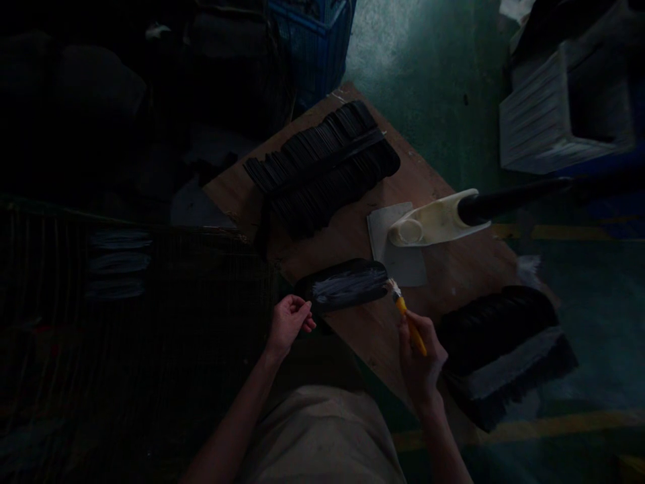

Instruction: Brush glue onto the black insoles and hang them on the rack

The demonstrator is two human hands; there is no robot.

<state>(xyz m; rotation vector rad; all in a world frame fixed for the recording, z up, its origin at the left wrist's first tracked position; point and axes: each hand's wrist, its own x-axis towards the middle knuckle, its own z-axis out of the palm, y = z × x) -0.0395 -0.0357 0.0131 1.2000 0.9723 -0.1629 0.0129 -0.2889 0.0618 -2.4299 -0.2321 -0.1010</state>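
Observation:
A dark, flat sole-shaped piece (347, 286) lies across the near edge of a wooden board, its upper face streaked with a whitish coating. Thumb and fingers of my left hand (291, 324) are pinched together at its left end, apparently gripping the rim. My right hand (423, 359) is closed around the yellow handle of a paintbrush (412, 329). Pale coating covers the bristles, which touch or nearly touch the right end of the piece. Just beyond it, a white flat plate (398, 259) sits under a cream-coloured fitting (428, 225) with a black tube.
The wooden board (347, 198) carries a long row of stacked black pieces (327, 168) at the back. Another black stack (504, 349) with a pale streaked band is at right. A blue crate (315, 50) and a grey crate (539, 111) stand beyond, on a green floor (428, 101).

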